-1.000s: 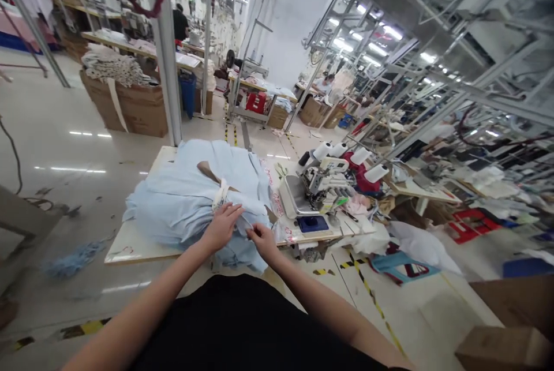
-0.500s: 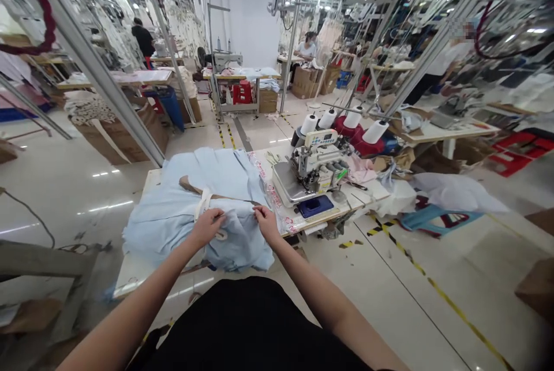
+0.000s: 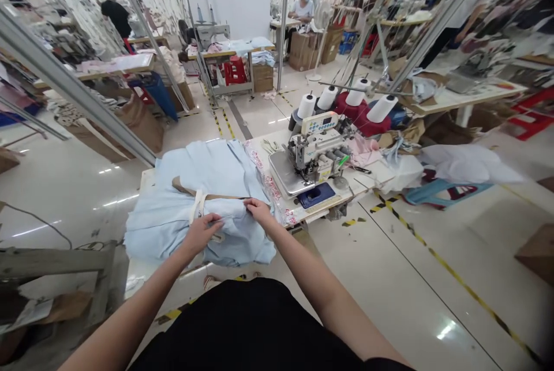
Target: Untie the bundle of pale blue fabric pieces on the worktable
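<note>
Fabric: pale blue bundle (image 3: 190,209) tied with a cream strap (image 3: 198,206), lying under both hands.
Left hand (image 3: 201,232): fingers closed on the fabric's near fold.
Right hand (image 3: 258,210): pinching the fold, just beside the left.
Boxes: cardboard box (image 3: 303,51) far ahead, contents unclear.
Surface: worktable (image 3: 138,270); sewing machine (image 3: 318,149) right of the hands.

Both arms reaching forward; left hand (image 3: 202,231) and right hand (image 3: 258,210) pinching with curled fingers, palms facing down.
</note>
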Demonstrator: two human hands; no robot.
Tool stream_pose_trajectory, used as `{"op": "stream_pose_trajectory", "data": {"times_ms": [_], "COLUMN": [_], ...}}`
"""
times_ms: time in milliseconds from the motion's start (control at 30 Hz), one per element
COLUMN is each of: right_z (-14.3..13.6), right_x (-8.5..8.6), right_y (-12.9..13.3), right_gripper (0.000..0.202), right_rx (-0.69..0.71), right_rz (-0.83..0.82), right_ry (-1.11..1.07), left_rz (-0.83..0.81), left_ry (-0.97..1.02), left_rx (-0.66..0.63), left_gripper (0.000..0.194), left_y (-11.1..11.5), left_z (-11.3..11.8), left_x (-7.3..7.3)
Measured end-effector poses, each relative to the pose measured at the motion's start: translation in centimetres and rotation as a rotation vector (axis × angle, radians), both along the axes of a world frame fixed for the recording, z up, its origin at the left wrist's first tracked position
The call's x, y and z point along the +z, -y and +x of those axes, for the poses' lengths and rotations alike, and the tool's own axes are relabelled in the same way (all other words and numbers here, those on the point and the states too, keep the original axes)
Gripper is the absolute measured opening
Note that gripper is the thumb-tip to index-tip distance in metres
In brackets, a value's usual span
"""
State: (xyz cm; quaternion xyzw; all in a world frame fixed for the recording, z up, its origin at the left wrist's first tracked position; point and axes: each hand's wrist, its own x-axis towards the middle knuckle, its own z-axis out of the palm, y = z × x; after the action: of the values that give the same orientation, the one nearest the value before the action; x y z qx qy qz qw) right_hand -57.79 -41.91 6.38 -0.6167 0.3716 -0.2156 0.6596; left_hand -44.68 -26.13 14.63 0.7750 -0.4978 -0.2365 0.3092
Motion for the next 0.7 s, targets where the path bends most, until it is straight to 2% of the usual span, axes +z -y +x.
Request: {"op": "stream_pose_trajectory", "data": {"times_ms": [167, 333, 533, 700], "right_z": [-0.4, -0.9, -1.6, -1.8], "right_x": [0.0, -0.2, -0.4, 0.1], "right_y": [0.2, -0.1, -0.9, -1.4], "right_gripper": [0.018, 0.013, 0.014, 0.014], "right_rx": [0.039, 0.061, 0.082, 0.063], "right_rz": [0.105, 0.124, 0.024, -0.153], "right_ry": [0.032, 0.064, 0.108, 0.091], "left_rz": [0.027, 0.037, 0.023, 0.013], "left_ry": [-0.016, -0.026, -0.024, -0.021], "left_rx": [-0.048, -0.054, -0.037, -0.052], "left_gripper": [0.038, 0.038, 0.038, 0.036], "left_y": [-1.1, -1.4, -1.1, -1.2], "left_z": [-0.1, 0.0, 0.0, -0.1], "left_x": [0.6, 0.6, 0.3, 0.6]}}
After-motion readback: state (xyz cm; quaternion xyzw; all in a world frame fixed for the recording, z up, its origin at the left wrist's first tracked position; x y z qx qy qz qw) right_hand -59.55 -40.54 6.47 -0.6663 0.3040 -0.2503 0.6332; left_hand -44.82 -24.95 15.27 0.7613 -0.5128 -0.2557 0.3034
